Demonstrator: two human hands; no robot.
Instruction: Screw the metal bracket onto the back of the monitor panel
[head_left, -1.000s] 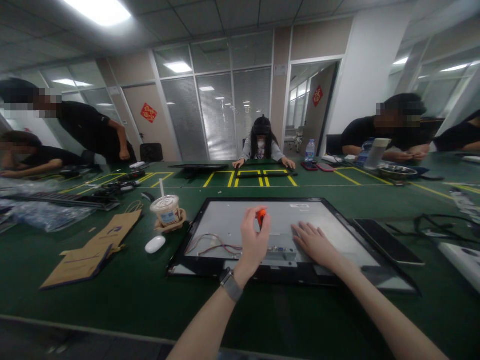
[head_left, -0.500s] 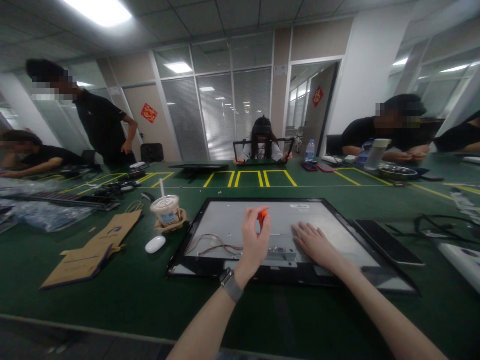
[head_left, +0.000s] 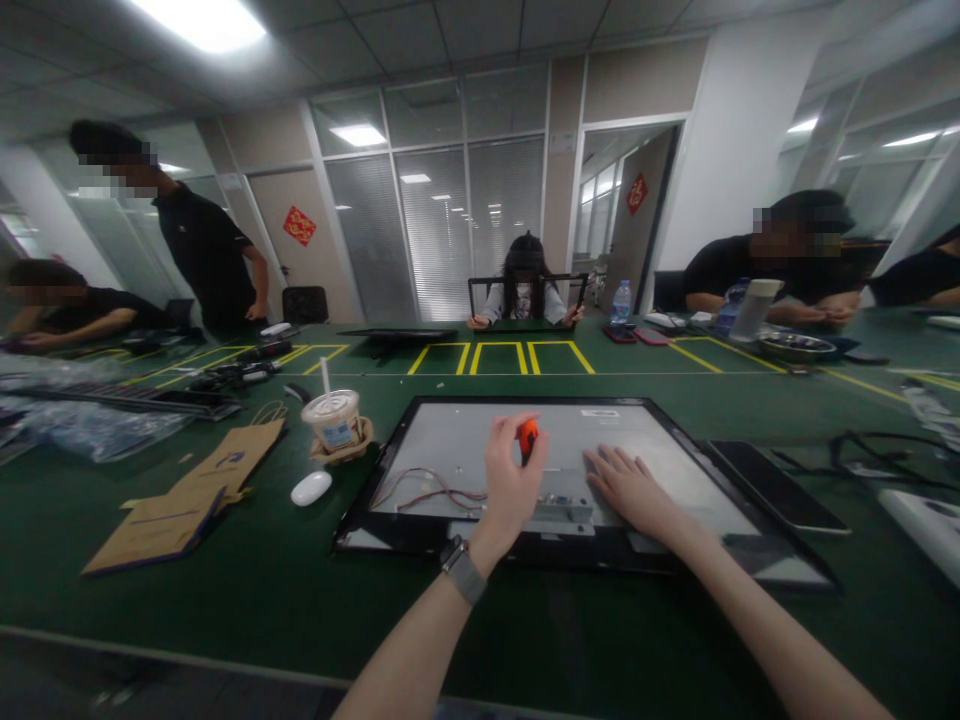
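Note:
In front of me a large flat display panel (head_left: 480,430) lies back side up, with a grey metal back and a black frame. My left hand (head_left: 510,475), with a watch on its wrist, is closed around the orange and black handle of a screwdriver (head_left: 529,436), held upright over the panel's middle; the tip is hidden behind the hand. Just below it a metal bracket with a small circuit board (head_left: 564,508) is fixed on the panel, and thin wires (head_left: 431,490) run to the left. My right hand (head_left: 626,485) rests flat on the panel, fingers spread.
Left of the panel are a drink cup (head_left: 331,420) in a cardboard holder, a white mouse (head_left: 311,488) and a paper bag (head_left: 187,495). A dark phone-like slab (head_left: 776,485) and cables (head_left: 862,450) lie to the right. Across the table a person holds a black frame (head_left: 472,300).
My left fingers have shifted on the screwdriver handle, and more of its black part shows. My right hand has stayed in place. The standing person on the left has moved slightly right.

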